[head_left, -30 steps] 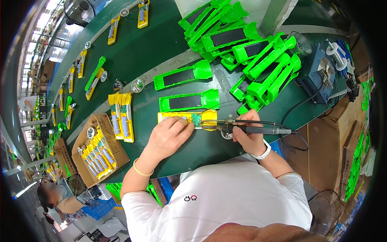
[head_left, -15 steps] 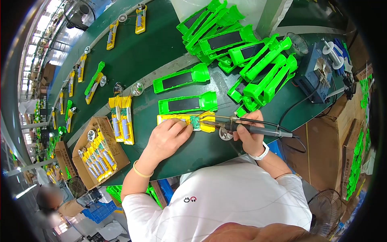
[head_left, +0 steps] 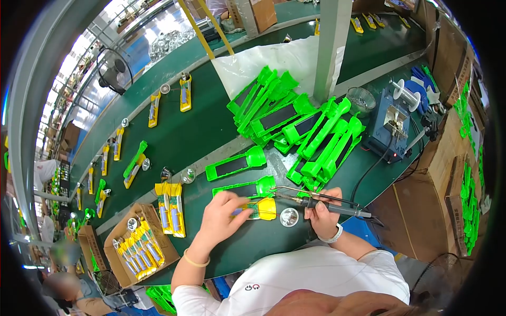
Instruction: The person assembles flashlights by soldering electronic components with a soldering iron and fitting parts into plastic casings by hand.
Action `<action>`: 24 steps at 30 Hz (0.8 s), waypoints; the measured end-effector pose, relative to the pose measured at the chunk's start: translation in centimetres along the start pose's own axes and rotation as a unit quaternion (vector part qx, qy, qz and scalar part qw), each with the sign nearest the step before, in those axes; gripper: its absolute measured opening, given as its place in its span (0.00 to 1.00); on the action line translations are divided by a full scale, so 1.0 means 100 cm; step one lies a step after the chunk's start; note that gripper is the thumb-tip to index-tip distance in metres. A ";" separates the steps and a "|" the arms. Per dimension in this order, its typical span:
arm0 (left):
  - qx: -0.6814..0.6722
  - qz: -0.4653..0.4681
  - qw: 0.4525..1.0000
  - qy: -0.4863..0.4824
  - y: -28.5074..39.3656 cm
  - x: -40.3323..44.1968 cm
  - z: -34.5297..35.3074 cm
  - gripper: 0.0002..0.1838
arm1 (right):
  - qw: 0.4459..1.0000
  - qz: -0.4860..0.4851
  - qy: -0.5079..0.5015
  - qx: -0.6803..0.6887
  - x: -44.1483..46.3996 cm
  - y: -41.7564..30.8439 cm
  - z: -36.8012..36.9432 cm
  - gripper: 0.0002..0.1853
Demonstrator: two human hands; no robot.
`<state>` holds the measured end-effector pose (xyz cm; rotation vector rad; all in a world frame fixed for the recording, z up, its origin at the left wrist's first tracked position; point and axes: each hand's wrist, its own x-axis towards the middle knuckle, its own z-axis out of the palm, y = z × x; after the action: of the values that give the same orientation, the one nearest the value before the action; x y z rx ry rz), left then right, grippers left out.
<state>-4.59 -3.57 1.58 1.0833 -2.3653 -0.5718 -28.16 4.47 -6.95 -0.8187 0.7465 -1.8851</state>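
My right hand (head_left: 322,213) grips a soldering iron (head_left: 342,209) with a thin metal feed tube along it. The tip points left, over the yellow lamp housing (head_left: 268,209) with a small green circuit board. My left hand (head_left: 222,217) is over the left end of that housing, fingers pinched together; whatever they hold is hidden. A round silver reflector (head_left: 289,217) lies beside the housing, under the iron. Just behind, a green casing (head_left: 253,185) with a dark panel lies partly behind my left fingers, and another green casing (head_left: 235,163) is farther back.
Green casings (head_left: 295,121) are heaped at the back. A solder station (head_left: 391,126) with a solder spool (head_left: 405,95) stands right. At left are yellow housings (head_left: 171,210) and a cardboard box (head_left: 167,252) of more. A metal post (head_left: 333,52) rises behind the heap.
The view has tilted up, so the bench appears lower. My left hand has lifted slightly from the yellow housing's board, and the iron's tip sits nearer the housing's back edge.
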 end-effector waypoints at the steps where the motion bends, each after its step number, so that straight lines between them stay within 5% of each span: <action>1: 0.053 0.021 0.998 -0.003 0.009 0.015 0.003 0.12 | 1.000 -0.005 -0.002 0.007 0.001 0.000 0.000 0.15; 5: 0.069 0.088 0.994 0.003 0.005 0.038 0.036 0.09 | 0.999 -0.037 0.007 0.021 0.002 -0.003 0.001 0.14; 8: -0.107 -0.006 0.992 0.065 -0.009 0.024 0.041 0.08 | 0.997 -0.054 0.034 0.042 0.004 -0.006 -0.001 0.14; 9: -0.253 -0.156 0.951 0.083 -0.005 0.015 0.044 0.08 | 0.997 -0.052 0.052 0.039 0.006 -0.007 0.000 0.16; 12: -0.069 -0.203 0.976 0.045 0.009 0.006 0.044 0.10 | 0.996 -0.039 0.054 0.052 0.007 -0.008 0.004 0.16; 13: 0.038 -0.106 0.993 0.048 0.014 0.007 0.044 0.09 | 0.997 -0.034 0.048 0.047 0.007 -0.008 0.003 0.16; 16: 0.067 0.019 0.994 0.080 -0.003 -0.002 0.051 0.07 | 0.998 -0.025 0.034 0.037 0.006 -0.009 -0.001 0.16; 20: -0.018 -0.050 0.995 0.084 -0.013 -0.013 0.043 0.07 | 0.998 -0.017 0.039 0.048 0.005 -0.009 0.003 0.16; 24: 0.034 -0.028 0.996 0.078 -0.019 -0.001 0.044 0.07 | 1.000 0.005 0.012 0.029 0.005 -0.009 0.005 0.16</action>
<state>-6.00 -3.87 -3.02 1.1838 -2.2393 -0.4127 -28.42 4.27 -5.86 -0.7559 0.7070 -1.9019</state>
